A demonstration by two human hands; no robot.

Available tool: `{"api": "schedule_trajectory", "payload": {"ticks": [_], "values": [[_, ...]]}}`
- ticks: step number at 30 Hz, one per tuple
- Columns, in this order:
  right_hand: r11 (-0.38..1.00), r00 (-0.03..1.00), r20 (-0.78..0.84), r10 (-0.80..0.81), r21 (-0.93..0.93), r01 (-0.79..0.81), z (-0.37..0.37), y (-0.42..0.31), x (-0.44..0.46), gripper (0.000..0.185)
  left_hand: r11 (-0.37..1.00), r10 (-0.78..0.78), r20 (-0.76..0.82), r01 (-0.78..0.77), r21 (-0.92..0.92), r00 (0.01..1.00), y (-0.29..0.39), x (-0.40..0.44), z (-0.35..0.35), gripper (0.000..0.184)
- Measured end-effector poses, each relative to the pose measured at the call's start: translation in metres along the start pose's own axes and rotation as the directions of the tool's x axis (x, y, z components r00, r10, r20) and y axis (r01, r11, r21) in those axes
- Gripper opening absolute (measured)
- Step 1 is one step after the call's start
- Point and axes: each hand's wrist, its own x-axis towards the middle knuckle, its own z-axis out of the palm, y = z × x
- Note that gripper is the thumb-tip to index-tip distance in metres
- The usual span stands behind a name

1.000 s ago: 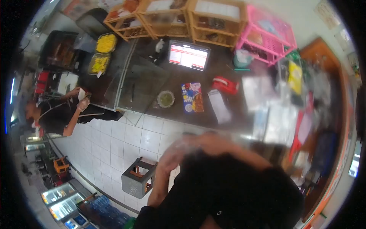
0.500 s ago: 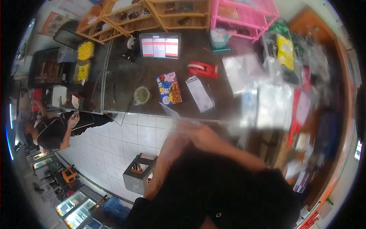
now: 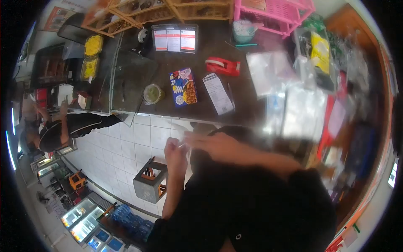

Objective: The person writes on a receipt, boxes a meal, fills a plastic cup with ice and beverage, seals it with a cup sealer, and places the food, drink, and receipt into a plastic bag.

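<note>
While the left hand (image 3: 175, 150) pinches a white strip (image 3: 181, 145) slanting lengthwise rightward, the right hand's (image 3: 205, 142) grip is unclear.

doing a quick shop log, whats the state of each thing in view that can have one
tablet, screen lit
receipt, flat, printed side up
tape dispenser, roll fitted
clear tub, green inside
plastic bags, laid flat
display fridges, lit
left hand, grip curled, seemingly on pale strip
right hand, grip unclear

Hands (image 3: 176, 152) close together near counter (image 3: 245, 105); blue box (image 3: 183, 87) between cup (image 3: 153, 93) and printed slip (image 3: 218, 93).
</note>
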Motion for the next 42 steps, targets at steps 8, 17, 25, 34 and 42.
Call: {"api": "schedule_trajectory", "payload": {"ticks": [8,17,25,34,42], "values": [[0.993,0.993,-0.109,0.04,-0.11,-0.052,-0.001,-0.004,0.01,0.046,0.872,-0.485,-0.343,0.475,-0.119,0.805,0.002,-0.011,0.005,0.014],[0.935,0.935,-0.157,0.317,-0.115,-0.336,0.013,0.004,0.035,0.021,0.407,-0.596,0.188,0.496,-0.767,0.781,0.005,-0.011,0.046,0.013],[0.988,0.992,-0.03,0.119,-0.091,-0.121,0.015,0.015,0.026,0.031,0.692,-0.501,0.43,0.646,-0.322,0.751,0.009,-0.019,0.029,0.017],[0.968,0.998,0.048,0.042,0.244,-0.052,0.016,0.01,0.011,0.064,0.626,-0.431,0.689,0.743,-0.237,0.582,0.044,0.013,-0.026,0.026],[0.977,0.996,-0.092,0.01,0.212,0.01,0.01,-0.001,0.011,0.069,-0.081,-0.566,0.463,0.512,-0.855,0.682,0.017,0.003,-0.035,0.023]]}}
